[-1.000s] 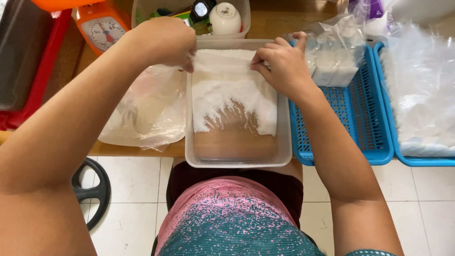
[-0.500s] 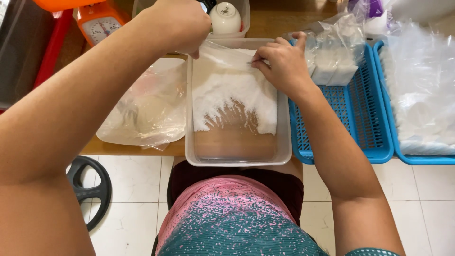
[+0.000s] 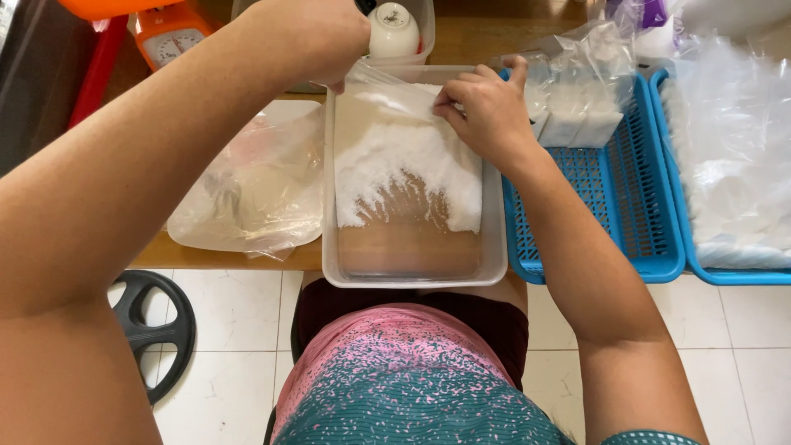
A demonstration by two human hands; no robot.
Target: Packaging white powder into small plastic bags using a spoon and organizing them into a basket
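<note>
A clear rectangular plastic tub (image 3: 494, 268) sits at the table's front edge, holding a heap of white powder (image 3: 408, 169) in its far half. Above the powder, both hands pinch a small clear plastic bag (image 3: 395, 91). My left hand (image 3: 317, 37) grips its left side, raised over the tub's far left corner. My right hand (image 3: 486, 107) holds the bag's right edge with thumb and fingers, low over the powder.
Filled clear bags (image 3: 568, 95) stand in a blue slotted basket (image 3: 593, 206) right of the tub. A second blue basket (image 3: 725, 272) holds empty bags. A pile of clear bags (image 3: 255, 185) lies on the left. An orange scale (image 3: 173, 33), a white cup (image 3: 394, 25) and a black wheel (image 3: 156, 321) are nearby.
My left hand has risen and moved toward the far side, lifting the clear bag's left side off the powder. My right hand has stayed at the bag's right edge.
</note>
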